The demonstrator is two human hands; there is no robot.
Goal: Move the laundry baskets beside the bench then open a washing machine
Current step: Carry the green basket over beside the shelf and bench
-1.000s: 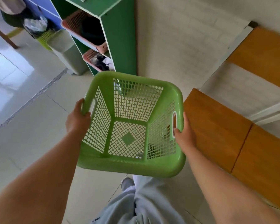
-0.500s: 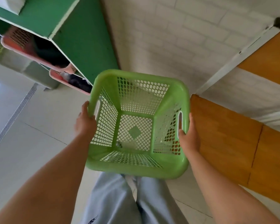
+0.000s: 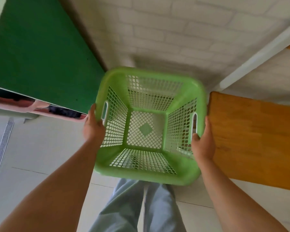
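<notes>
An empty light-green mesh laundry basket [image 3: 148,175] hangs above the floor in front of me, held by both side handles. My left hand [image 3: 92,127] grips the left handle slot and my right hand [image 3: 202,142] grips the right one. The wooden bench [image 3: 254,139] with its white metal frame lies directly to the right of the basket, its left end almost touching the basket's rim. No washing machine is in view.
A green shelf unit [image 3: 40,52] stands to the left, with a pink basket [image 3: 40,108] of dark clothes in it. A white brick wall [image 3: 166,34] is straight ahead. Pale floor tiles [image 3: 37,148] lie below, and my grey trouser legs [image 3: 137,206] show under the basket.
I have stepped closer to the wall. The basket has come into the gap between the green shelf and the bench end, and looks lower. Both hands keep the same grip.
</notes>
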